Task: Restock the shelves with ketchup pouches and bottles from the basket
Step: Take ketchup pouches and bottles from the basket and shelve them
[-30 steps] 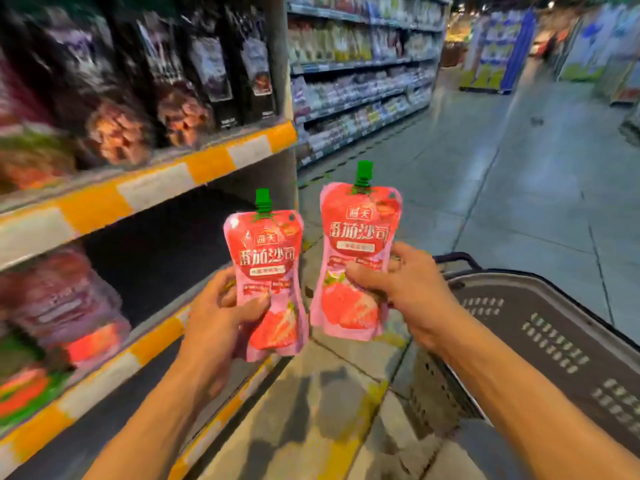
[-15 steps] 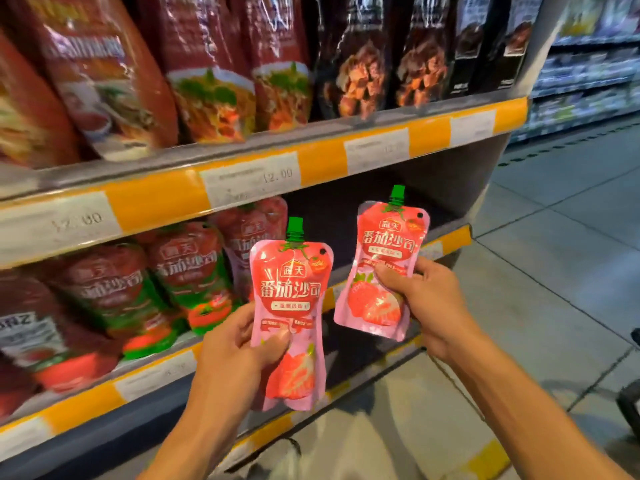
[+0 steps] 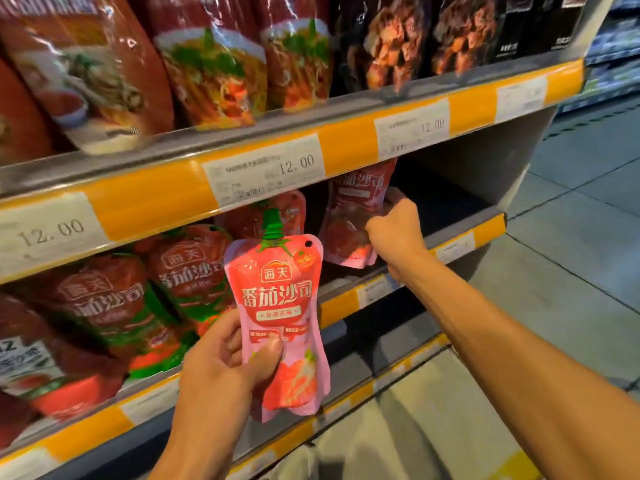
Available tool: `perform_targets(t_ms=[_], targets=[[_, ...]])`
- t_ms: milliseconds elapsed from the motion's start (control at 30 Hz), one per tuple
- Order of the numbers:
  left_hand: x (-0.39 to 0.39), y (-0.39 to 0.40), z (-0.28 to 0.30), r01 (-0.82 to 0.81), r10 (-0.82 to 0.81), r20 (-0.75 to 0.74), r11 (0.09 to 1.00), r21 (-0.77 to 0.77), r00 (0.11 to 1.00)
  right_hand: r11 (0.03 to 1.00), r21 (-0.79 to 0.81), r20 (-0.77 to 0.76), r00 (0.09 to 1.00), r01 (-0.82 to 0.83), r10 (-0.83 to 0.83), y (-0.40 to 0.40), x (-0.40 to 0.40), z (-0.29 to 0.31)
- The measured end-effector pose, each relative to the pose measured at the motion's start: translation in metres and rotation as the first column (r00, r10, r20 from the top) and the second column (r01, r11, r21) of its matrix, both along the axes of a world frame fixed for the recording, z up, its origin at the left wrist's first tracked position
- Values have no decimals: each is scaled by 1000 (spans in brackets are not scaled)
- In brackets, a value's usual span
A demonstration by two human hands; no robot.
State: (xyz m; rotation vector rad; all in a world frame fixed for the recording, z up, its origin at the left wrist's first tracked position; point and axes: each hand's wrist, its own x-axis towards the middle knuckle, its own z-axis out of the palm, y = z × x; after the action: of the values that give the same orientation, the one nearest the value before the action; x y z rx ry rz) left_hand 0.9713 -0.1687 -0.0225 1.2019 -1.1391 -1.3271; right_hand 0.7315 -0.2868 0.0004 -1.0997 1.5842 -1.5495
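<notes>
My left hand grips a pink ketchup pouch with a green cap, upright in front of the middle shelf. My right hand reaches under the upper shelf edge and holds a second pink pouch by its right side, standing on the middle shelf. Its cap is hidden behind the price strip. Several red and green ketchup pouches stand on the same shelf to the left. The basket is out of view.
The upper shelf with an orange price strip carries large sauce bags and dark snack packs. The middle shelf's right end is dark, ending at a grey side panel. Tiled aisle floor lies to the right.
My right hand has carried its pouch forward from in front of the shelf onto the middle shelf, under the upper edge. The left hand and its pouch stay in front. The view moved closer.
</notes>
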Motion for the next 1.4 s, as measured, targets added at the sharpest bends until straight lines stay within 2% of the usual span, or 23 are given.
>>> perform_targets(t_ms=[100,167,600,900,1133,1267,1333,1400], targets=[[0,-8,-1,-24,24,-12,999,-26,1000,986,-90,46,988,-140,144,-8,11,0],[1,-11,-1,-50,49,-33,998,-29,998,975,-97,12,980,-198,200,-12,18,-2],[0,-10,2,-114,114,-18,993,-24,993,932,-54,-74,932,-358,354,-21,6,-10],[-7,-8,4,-101,101,-25,995,-16,995,919,-55,-89,919,-391,385,-18,8,-13],[-21,-5,6,-90,89,-34,995,-29,995,916,4,-157,905,-401,396,-18,6,-6],[-30,-4,7,-64,62,-65,998,-29,996,914,46,-131,905,-403,406,-10,5,-9],[-35,-4,8,-44,42,-68,998,-37,997,940,11,-101,934,-342,342,-1,3,-6],[-42,-4,9,-23,21,-68,999,-37,997,982,-56,-104,979,-181,174,15,0,-3]])
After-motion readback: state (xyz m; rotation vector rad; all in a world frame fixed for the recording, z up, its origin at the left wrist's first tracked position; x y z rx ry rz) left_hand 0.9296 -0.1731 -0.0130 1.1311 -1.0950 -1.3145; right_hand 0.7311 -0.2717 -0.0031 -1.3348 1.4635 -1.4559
